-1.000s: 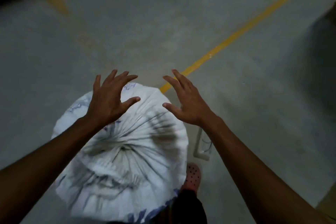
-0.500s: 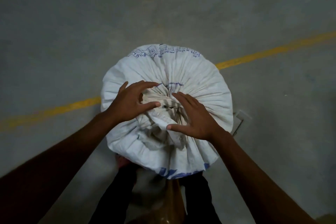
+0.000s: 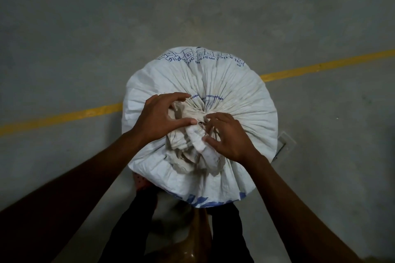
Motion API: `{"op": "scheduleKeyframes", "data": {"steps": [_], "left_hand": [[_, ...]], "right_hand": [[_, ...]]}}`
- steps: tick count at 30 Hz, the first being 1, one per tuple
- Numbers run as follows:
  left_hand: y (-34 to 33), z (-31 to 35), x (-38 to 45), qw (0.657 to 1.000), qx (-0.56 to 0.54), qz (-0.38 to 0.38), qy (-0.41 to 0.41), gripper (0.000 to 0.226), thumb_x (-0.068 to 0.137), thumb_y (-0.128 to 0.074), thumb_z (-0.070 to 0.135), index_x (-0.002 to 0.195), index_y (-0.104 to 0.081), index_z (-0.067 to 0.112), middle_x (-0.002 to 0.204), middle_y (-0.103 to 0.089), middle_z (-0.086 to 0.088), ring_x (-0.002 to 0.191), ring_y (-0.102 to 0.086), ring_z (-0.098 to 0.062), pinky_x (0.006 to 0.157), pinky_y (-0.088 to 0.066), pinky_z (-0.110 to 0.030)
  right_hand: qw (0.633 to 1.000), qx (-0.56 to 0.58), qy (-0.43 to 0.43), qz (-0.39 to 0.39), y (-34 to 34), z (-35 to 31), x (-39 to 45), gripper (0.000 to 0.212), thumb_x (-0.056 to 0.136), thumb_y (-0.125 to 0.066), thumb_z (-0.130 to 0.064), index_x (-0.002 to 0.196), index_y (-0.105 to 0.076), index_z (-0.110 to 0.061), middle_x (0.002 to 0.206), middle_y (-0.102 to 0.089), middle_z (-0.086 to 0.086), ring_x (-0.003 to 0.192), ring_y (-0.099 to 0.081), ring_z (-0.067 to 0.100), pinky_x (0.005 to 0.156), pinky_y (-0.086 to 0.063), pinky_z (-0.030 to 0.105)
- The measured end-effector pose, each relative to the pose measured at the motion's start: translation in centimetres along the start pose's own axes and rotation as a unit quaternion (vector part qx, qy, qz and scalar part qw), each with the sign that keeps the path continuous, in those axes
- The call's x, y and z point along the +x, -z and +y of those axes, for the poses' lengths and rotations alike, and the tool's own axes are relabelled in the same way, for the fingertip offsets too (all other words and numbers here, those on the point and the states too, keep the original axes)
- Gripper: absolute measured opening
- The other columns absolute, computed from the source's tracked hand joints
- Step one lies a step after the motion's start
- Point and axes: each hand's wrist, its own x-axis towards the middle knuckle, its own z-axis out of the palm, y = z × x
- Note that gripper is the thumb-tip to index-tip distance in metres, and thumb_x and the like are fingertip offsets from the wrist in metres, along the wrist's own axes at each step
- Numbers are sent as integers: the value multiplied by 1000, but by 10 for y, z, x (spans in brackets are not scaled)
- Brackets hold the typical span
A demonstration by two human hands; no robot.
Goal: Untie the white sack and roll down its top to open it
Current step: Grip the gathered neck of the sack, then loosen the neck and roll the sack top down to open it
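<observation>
White sack (image 3: 235,92), left hand (image 3: 158,117) fingers curled on its gathered neck (image 3: 192,111), right hand (image 3: 228,136) pinching folds

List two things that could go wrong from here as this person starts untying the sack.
1. The white sack stands upright, bulging and unsupported; hard tugging on its tied neck might tip it onto the floor.
2. The knot sits deep in tight pleats in dim light, so the left hand and right hand may pull loose cloth instead and tighten it.
</observation>
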Motion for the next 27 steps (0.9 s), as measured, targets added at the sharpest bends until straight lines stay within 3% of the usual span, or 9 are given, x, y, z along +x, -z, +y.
{"op": "scheduleKeyframes", "data": {"steps": [3,8,13,16,18,22,25,27], "left_hand": [[0,1,-3,1000,-5,14,-2,93,61,-76,88,138,-61,40,134,-69,18,116,-66,-5,106,-52,-48],[-6,4,-3,1000,9,28,-8,107,59,-81,85,149,-53,35,147,-61,15,134,-58,-8,113,-47,-50],[-13,15,-3,999,23,40,-14,112,59,-79,83,154,-47,32,147,-59,12,130,-58,-13,112,-46,-52],[-15,20,-3,999,21,49,-7,114,59,-79,82,155,-45,33,150,-59,11,133,-57,-11,114,-46,-45],[-17,22,-3,999,23,47,10,113,57,-79,84,154,-44,38,149,-60,13,130,-59,-10,112,-48,-44],[-16,21,0,998,24,46,47,87,58,-81,83,129,-65,36,116,-77,15,106,-72,-4,94,-59,-41],[-14,19,5,996,5,53,75,75,57,-76,89,104,-76,31,93,-80,16,90,-74,0,84,-62,-42],[-12,19,9,995,0,57,78,77,54,-71,94,98,-76,31,89,-79,17,86,-74,0,81,-62,-41]], "right_hand": [[999,28,-20,30,4,7,6,16,82,-76,-25,90,-63,-28,114,-69,-6,112,-64,23,96,-47,48],[983,45,-138,110,14,14,9,10,85,-76,-19,86,-67,-19,91,-55,-2,88,-57,18,75,-37,28],[917,111,-336,187,28,23,19,11,87,-75,-21,83,-66,-18,69,-67,-2,72,-66,19,68,-48,31],[866,251,-375,215,30,20,23,8,94,-66,-12,91,-59,-10,60,-73,7,48,-66,21,50,-51,31],[830,343,-378,227,30,13,23,6,99,-60,-8,98,-54,-6,63,-74,12,46,-69,27,42,-50,29],[801,417,-344,256,25,10,23,7,98,-61,-9,101,-55,-9,81,-78,19,76,-78,37,64,-65,46],[858,369,-270,234,19,11,16,18,93,-71,-18,98,-55,-17,94,-79,11,92,-78,19,89,-62,53],[912,315,-176,197,16,10,8,19,95,-72,-18,100,-54,-15,107,-76,6,106,-74,15,96,-58,53]]}}
